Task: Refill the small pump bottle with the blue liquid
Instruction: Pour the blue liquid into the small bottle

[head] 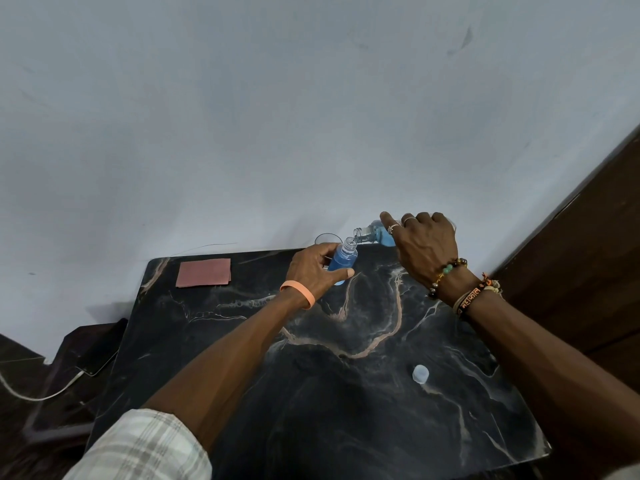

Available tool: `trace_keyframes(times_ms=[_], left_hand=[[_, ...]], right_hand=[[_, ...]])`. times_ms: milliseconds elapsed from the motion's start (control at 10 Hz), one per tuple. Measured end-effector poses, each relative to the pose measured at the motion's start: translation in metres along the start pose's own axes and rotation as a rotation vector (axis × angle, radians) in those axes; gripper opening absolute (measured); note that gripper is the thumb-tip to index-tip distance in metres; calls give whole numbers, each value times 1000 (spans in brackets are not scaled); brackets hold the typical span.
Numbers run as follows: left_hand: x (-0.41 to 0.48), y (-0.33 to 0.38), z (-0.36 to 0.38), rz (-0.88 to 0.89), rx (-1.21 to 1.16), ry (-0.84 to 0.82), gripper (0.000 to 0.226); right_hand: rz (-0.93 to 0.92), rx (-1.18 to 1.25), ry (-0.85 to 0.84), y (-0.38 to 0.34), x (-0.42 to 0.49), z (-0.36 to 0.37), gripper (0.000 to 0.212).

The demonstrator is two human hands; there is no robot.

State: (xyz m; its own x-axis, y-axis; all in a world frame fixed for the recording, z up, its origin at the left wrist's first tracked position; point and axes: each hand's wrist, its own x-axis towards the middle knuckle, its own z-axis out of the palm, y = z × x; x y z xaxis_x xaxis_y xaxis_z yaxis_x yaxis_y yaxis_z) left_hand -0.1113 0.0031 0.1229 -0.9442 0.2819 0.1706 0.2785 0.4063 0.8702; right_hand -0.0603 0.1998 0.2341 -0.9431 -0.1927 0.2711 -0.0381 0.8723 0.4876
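Note:
My left hand (317, 271) grips a small clear bottle (343, 259) near the far edge of the black marble table (346, 393). The bottle stands with its neck open and is mostly full of blue liquid. My right hand (424, 245) holds a larger clear bottle (375, 233) tipped on its side, its open mouth right above the small bottle's neck. Blue liquid shows inside the larger bottle. A pale translucent cap (420, 373) lies on the table near my right forearm. No pump head is visible.
A clear glass (327, 240) stands just behind my left hand at the table's back edge. A reddish cloth (203, 272) lies at the far left corner. The wall rises right behind the table. A phone (98, 362) on a white cable lies left of it; dark wood stands at the right.

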Motion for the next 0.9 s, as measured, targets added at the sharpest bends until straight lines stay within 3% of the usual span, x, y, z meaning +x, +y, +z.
trace_keyframes(times_ms=[900], left_hand=[[0, -5, 3, 0, 0, -5, 56]], right_hand=[[-2, 5, -84, -1, 2, 0, 57]])
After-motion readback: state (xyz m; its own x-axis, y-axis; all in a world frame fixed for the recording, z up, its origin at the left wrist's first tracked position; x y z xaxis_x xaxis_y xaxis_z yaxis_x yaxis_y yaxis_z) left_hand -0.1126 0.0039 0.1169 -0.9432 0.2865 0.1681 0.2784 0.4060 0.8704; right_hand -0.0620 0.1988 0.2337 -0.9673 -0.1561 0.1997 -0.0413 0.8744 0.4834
